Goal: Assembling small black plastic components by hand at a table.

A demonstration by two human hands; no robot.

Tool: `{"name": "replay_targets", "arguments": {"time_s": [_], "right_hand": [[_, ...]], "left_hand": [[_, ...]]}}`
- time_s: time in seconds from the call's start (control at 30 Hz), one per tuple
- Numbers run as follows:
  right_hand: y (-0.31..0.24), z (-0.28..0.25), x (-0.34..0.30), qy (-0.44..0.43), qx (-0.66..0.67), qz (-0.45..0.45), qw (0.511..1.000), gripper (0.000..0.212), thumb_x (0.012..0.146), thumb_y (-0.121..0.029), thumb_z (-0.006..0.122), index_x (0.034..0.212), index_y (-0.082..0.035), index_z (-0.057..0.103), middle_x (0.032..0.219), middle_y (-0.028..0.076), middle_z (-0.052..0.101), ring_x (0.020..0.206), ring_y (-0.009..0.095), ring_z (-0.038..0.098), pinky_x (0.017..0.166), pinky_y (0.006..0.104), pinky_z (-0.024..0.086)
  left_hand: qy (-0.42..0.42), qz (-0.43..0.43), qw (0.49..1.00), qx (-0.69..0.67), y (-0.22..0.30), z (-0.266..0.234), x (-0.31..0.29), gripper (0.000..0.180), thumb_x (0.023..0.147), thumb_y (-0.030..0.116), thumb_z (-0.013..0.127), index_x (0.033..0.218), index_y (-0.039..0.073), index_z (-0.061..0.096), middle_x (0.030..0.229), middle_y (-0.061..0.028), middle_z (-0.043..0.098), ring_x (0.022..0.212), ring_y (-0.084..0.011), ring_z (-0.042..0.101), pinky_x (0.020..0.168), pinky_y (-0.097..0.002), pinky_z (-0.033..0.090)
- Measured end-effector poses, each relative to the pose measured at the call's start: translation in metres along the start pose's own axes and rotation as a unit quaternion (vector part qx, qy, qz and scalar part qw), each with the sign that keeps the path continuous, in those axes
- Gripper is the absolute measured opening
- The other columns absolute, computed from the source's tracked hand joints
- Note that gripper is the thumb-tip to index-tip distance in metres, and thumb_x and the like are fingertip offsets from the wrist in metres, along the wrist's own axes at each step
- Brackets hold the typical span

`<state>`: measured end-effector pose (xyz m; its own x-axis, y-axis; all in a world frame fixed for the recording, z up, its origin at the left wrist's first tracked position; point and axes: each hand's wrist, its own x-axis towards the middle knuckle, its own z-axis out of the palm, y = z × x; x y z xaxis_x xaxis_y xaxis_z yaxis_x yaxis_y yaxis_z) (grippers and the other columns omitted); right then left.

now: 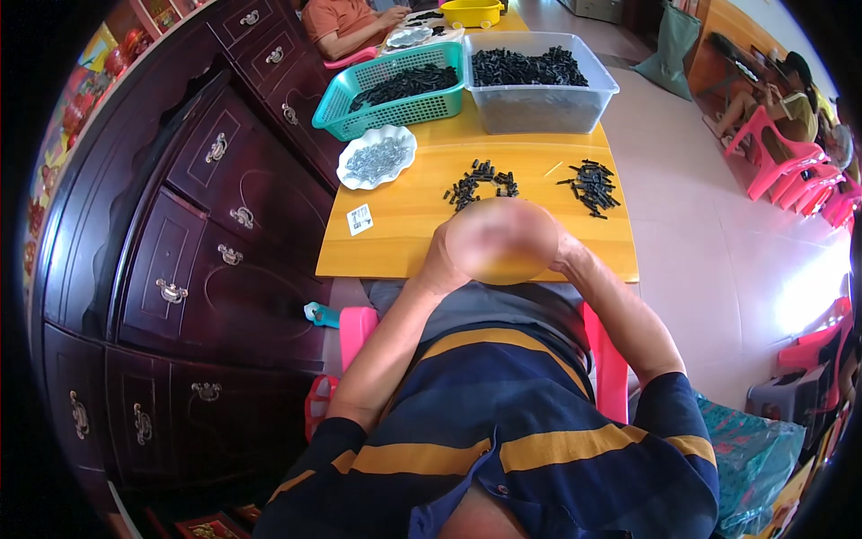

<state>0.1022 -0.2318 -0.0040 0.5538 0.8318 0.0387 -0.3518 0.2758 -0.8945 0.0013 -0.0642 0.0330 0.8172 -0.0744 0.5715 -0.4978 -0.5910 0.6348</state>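
My left hand [443,259] and my right hand [566,248] come together over the near edge of the yellow wooden table [395,247]. A round blurred patch covers the fingers of both, so what they hold, if anything, is hidden. Just beyond them lies a loose pile of short black parts [465,190], partly cut off by the blur. To the right sits a second pile of slimmer black pieces [593,187]. A thin pale stick [552,168] rests between the two piles. Left of my hands, a small white printed card [359,220] lies flat.
A white scalloped dish [345,177] holds small clear pieces. Behind it stand a green basket [395,117] and a clear plastic tub [539,110], both with black parts. A dark cabinet [189,269] lines the left; pink chairs [777,157] and people are at right. Another person [346,31] sits at the far end.
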Motion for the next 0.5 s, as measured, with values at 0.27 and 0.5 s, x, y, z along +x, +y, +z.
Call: {"name": "replay_targets", "arguments": {"time_s": [0.27, 0.5], "right_hand": [[-0.001, 0.003, 0.0, 0.006, -0.009, -0.002, 1.0, 0.027, 0.095, -0.018, 0.07, 0.115, -0.01, 0.056, 0.092, 0.001, 0.069, 0.077, 0.007, 0.059, 0.069, 0.0213, 0.045], [0.002, -0.008, 0.002, -0.019, -0.012, 0.005, 1.0, 0.023, 0.098, -0.017, 0.065, 0.118, -0.01, 0.057, 0.102, 0.004, 0.069, 0.088, 0.01, 0.065, 0.077, 0.0226, 0.052]], "left_hand": [[-0.016, -0.005, 1.0, 0.024, 0.005, -0.001, 0.001, 0.04, 0.074, 0.008, 0.084, 0.11, 0.006, 0.067, 0.074, -0.0057, 0.057, 0.061, -0.0195, 0.058, 0.058, -0.0335, 0.049], [-0.003, -0.012, 0.999, 0.048, -0.003, 0.001, 0.0, 0.038, 0.073, 0.008, 0.084, 0.107, 0.006, 0.068, 0.073, -0.0077, 0.057, 0.059, -0.021, 0.057, 0.058, -0.0349, 0.048]]}}
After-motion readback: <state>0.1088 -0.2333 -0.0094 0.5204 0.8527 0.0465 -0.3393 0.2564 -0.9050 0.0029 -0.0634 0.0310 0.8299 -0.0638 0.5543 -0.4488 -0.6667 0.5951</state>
